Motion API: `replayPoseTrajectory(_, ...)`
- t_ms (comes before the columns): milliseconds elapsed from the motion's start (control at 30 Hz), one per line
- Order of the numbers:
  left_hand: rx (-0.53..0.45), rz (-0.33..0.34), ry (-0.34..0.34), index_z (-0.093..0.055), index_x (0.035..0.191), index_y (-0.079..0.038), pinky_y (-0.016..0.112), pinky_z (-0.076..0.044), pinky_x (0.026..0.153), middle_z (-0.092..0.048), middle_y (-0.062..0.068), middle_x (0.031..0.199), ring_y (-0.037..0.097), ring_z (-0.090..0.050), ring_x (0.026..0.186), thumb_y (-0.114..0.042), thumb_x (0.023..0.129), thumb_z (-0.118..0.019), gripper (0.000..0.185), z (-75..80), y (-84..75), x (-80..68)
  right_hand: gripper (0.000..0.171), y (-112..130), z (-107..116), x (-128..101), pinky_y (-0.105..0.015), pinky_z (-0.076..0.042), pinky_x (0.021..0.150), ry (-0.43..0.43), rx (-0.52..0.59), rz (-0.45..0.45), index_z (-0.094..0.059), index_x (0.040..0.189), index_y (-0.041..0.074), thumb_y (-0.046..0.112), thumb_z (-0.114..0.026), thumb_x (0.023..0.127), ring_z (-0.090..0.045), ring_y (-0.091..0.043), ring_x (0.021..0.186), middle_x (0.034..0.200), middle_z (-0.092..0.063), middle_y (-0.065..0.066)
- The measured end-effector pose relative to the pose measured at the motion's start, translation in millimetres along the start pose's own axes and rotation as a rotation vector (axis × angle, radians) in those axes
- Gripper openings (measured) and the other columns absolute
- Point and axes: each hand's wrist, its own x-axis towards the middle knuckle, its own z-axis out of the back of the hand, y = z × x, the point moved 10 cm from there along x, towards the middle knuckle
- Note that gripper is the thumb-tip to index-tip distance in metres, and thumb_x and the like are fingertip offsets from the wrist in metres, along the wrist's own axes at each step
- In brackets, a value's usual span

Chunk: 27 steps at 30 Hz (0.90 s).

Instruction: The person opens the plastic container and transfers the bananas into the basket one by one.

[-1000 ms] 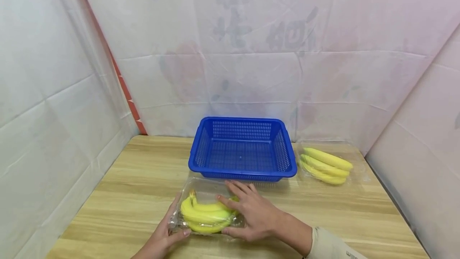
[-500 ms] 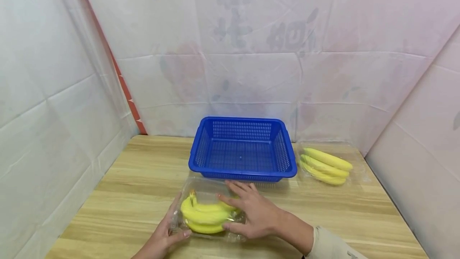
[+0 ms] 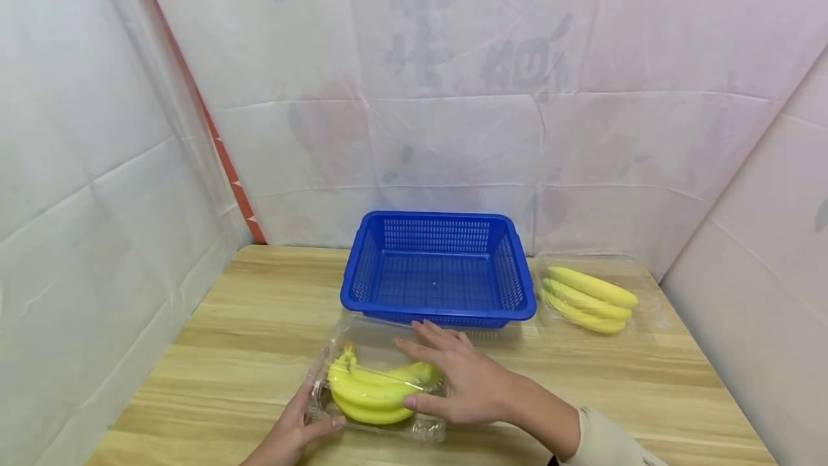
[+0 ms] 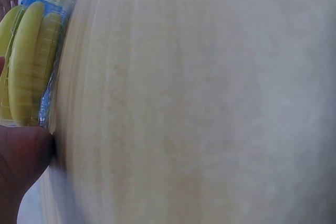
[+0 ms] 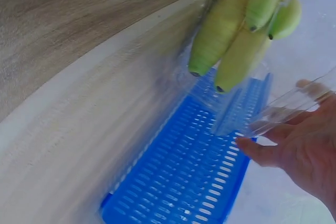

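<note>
A clear plastic clamshell box (image 3: 423,428) holding a bunch of yellow bananas (image 3: 369,395) is on the wooden table in front of the basket. My left hand (image 3: 294,417) grips the box's left end; its thumb (image 4: 26,150) presses the near corner in the left wrist view. Thumb and fingers of my right hand (image 3: 472,382) pinch the see-through lid (image 5: 294,106) at the right end. That side of the lid stands raised above the bananas, and the bananas' tips (image 5: 219,88) show below it in the right wrist view.
A blue perforated basket (image 3: 354,265) stands just behind the box. To its right, near the back edge, several more bananas (image 3: 590,299) lie in another clear plastic box (image 3: 647,300). Pale cloth sheets (image 3: 446,149) hang around the table's back and sides.
The lid's right side has come up from over the bananas, and my right hand has shifted slightly up and right with it. My left hand stays at the box's left end.
</note>
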Motion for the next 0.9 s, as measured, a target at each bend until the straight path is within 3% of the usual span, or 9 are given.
replayPoseTrajectory(200,-0.034,-0.008,0.03,-0.009,0.174,-0.029,0.077,-0.001,0.124,-0.002,0.014,0.182,0.047,-0.001,0.166,-0.017,0.092,-0.078,0.108,-3.4,-2.5,2.8,0.082,0,2,-12,-0.081,-0.03,0.12,-0.007,-0.064,-0.071,-0.031,0.169,0.037,0.081,-0.041,0.1,-0.017,-0.043,0.166,0.18,-0.018,-0.011)
replayPoseTrajectory(333,-0.034,-0.007,0.027,-0.01,0.174,-0.028,0.078,0.0,0.123,-0.004,0.014,0.182,0.047,-0.001,0.166,-0.016,0.09,-0.079,0.109,-3.1,-1.8,3.3,0.085,-4,4,-21,-0.079,-0.037,0.116,-0.022,-0.052,-0.146,-0.03,0.17,0.031,0.08,-0.041,0.101,-0.022,-0.049,0.163,0.179,-0.019,-0.017)
replayPoseTrajectory(467,-0.024,-0.004,0.015,-0.012,0.174,-0.026,0.08,-0.001,0.123,-0.006,0.016,0.181,0.048,-0.003,0.166,-0.015,0.089,-0.08,0.109,-1.0,-1.7,2.1,0.086,-7,7,-26,-0.076,-0.048,0.109,-0.059,-0.035,-0.189,-0.033,0.169,0.026,0.079,-0.042,0.102,-0.045,-0.053,0.151,0.177,-0.025,-0.019)
replayPoseTrajectory(667,-0.027,-0.014,0.015,-0.013,0.174,-0.027,0.078,-0.001,0.124,-0.007,0.015,0.182,0.045,-0.005,0.165,-0.014,0.088,-0.08,0.109,-1.1,-5.0,0.9,0.079,-5,13,-27,-0.067,-0.056,0.104,-0.125,0.011,-0.186,-0.04,0.166,0.028,0.076,-0.045,0.103,-0.067,-0.045,0.131,0.174,-0.035,-0.016)
replayPoseTrajectory(800,-0.051,-0.001,0.023,-0.012,0.174,-0.025,0.073,-0.002,0.126,-0.006,0.014,0.182,0.042,-0.006,0.164,-0.013,0.089,-0.079,0.11,-3.3,-3.6,1.4,0.073,-2,18,-29,-0.067,-0.053,0.109,-0.197,0.059,-0.172,-0.05,0.161,0.024,0.07,-0.049,0.105,-0.062,-0.042,0.139,0.17,-0.042,-0.016)
replayPoseTrajectory(900,-0.06,0.007,0.035,-0.008,0.174,-0.023,0.069,-0.003,0.127,-0.003,0.014,0.182,0.044,-0.008,0.165,-0.014,0.09,-0.079,0.11,-4.8,-2.9,2.3,0.068,0,22,-31,-0.071,-0.047,0.113,-0.263,0.094,-0.153,-0.056,0.157,0.02,0.064,-0.054,0.105,-0.048,-0.045,0.152,0.167,-0.047,-0.017)
